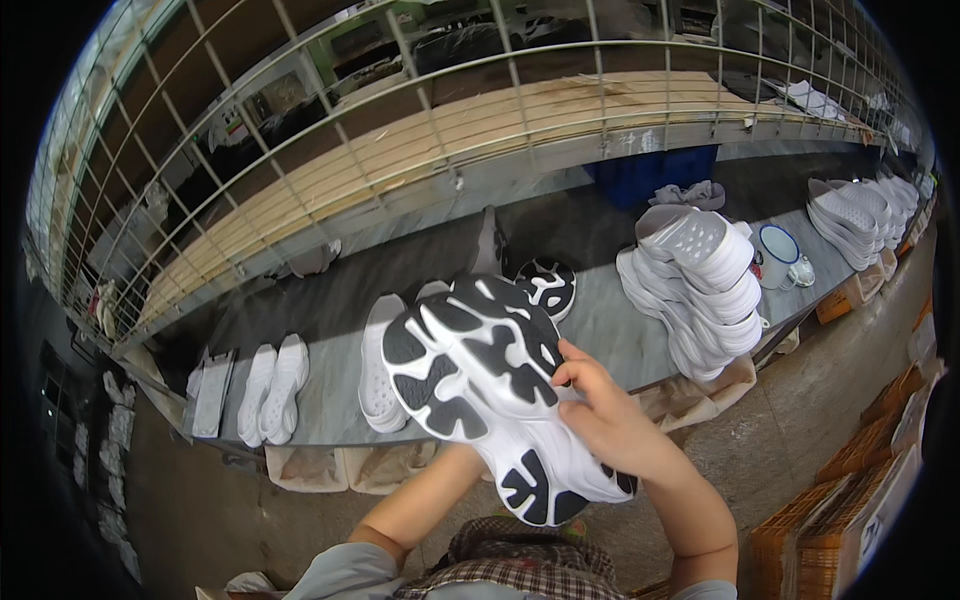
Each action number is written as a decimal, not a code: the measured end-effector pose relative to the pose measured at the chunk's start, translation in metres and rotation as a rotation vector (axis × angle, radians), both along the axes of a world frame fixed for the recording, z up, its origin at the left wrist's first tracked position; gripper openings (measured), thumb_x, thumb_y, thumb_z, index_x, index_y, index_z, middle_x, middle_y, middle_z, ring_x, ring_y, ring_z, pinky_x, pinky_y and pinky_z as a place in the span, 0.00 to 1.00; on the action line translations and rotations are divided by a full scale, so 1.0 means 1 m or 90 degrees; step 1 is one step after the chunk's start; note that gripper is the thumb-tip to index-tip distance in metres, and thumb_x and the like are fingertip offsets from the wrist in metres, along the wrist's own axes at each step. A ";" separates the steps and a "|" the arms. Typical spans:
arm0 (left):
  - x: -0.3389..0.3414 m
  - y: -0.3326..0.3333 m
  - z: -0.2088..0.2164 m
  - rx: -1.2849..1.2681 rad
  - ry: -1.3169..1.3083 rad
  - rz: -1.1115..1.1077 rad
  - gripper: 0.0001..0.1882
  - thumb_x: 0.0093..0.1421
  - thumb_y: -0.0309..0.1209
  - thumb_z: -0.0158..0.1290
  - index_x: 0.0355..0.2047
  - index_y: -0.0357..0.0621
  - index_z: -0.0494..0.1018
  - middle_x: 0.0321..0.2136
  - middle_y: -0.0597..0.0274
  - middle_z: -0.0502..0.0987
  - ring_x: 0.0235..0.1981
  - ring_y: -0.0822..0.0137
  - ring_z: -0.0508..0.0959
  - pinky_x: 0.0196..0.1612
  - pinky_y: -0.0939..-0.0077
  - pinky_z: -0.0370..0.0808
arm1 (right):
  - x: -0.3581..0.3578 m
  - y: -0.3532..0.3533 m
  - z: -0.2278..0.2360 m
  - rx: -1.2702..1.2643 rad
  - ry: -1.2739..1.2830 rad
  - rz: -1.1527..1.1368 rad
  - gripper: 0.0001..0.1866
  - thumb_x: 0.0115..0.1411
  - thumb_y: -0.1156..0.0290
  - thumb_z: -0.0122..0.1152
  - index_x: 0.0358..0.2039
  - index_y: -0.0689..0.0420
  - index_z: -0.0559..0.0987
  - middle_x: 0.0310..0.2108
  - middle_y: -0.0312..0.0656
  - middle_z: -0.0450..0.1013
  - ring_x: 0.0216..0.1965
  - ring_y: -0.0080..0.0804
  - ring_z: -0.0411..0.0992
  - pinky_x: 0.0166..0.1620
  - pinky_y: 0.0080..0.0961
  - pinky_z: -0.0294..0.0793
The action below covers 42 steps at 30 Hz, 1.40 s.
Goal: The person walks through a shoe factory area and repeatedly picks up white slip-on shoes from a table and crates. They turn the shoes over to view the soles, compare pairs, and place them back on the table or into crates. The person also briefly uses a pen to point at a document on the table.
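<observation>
Black-and-white soles, slanted far-left to near-right, are gripped at their right edge by the right hand; the hidden left hand's state cannot be told.

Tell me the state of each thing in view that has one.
Black-and-white patterned shoe soles: held, undersides toward the camera.
Right hand: fingers against the soles.
Left hand: hidden behind the soles.
White elongated shoe-sole pair at left: side by side on the grey table.
White shoe-sole pile at right: stacked.
Blue box-shaped bin: contents not visible.
</observation>
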<state>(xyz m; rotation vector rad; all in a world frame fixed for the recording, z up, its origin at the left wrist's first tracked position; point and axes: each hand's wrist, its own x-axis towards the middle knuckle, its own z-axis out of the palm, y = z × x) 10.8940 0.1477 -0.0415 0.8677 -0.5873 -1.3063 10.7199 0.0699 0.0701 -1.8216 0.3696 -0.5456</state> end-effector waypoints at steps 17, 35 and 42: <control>-0.067 0.073 -0.022 0.044 0.512 -0.364 0.19 0.67 0.33 0.39 0.57 0.39 0.60 0.51 0.50 0.68 0.50 0.59 0.72 0.51 0.67 0.74 | -0.095 0.120 0.002 -0.151 0.246 0.007 0.47 0.41 0.52 0.74 0.58 0.59 0.62 0.63 0.58 0.47 0.63 0.57 0.53 0.60 0.38 0.60; -0.011 0.111 -0.019 -0.063 0.380 -0.186 0.17 0.67 0.33 0.39 0.53 0.38 0.64 0.47 0.51 0.72 0.45 0.59 0.75 0.46 0.68 0.77 | -0.020 -0.019 -0.151 0.890 -0.386 -0.183 0.32 0.55 0.46 0.43 0.55 0.53 0.68 0.54 0.42 0.67 0.55 0.44 0.66 0.46 0.60 0.68; -0.002 0.122 -0.026 -0.082 0.383 -0.163 0.16 0.67 0.33 0.40 0.51 0.38 0.65 0.45 0.51 0.73 0.43 0.59 0.77 0.44 0.69 0.78 | -0.009 -0.030 -0.151 0.531 -0.262 -0.571 0.36 0.61 0.53 0.51 0.63 0.60 0.53 0.59 0.47 0.56 0.58 0.38 0.58 0.58 0.36 0.60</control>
